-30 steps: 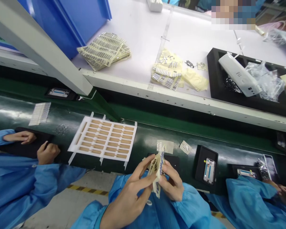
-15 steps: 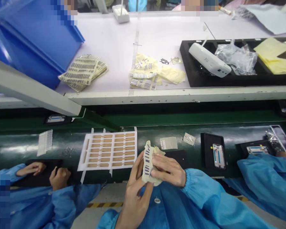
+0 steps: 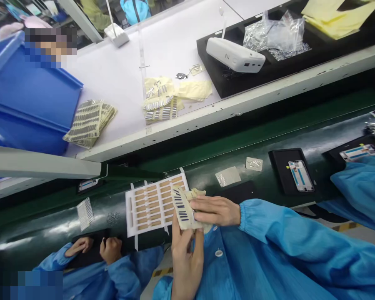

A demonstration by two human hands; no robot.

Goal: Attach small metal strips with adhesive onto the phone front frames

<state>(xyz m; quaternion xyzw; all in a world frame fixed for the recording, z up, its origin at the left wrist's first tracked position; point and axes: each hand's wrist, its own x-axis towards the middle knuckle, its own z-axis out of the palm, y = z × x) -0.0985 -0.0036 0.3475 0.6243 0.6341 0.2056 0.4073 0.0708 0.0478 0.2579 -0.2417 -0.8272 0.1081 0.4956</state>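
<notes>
Both my hands hold a cream backing sheet (image 3: 183, 208) with a column of small dark blue strips on it. My left hand (image 3: 185, 250) grips its lower edge from below with thumb and fingers. My right hand (image 3: 215, 210) pinches its right side, fingers lying flat across it. The sheet hangs just above the near edge of the dark green conveyor belt (image 3: 268, 137), beside a white die-cut sheet (image 3: 153, 204) of tan rectangular pads taped to the belt.
A black tray with a phone frame (image 3: 292, 171) and two small sticker sheets (image 3: 227, 176) lie on the belt to the right. A co-worker's hands (image 3: 95, 248) work at lower left, another sleeve (image 3: 361, 187) at right. Sticker stacks (image 3: 89, 123), a blue bin (image 3: 28, 104), a white device (image 3: 234, 54) sit behind.
The view has swung and tilted left, so the belt now runs diagonally. My hands keep the strip sheet, now turned flatter toward me and closer to the white pad sheet.
</notes>
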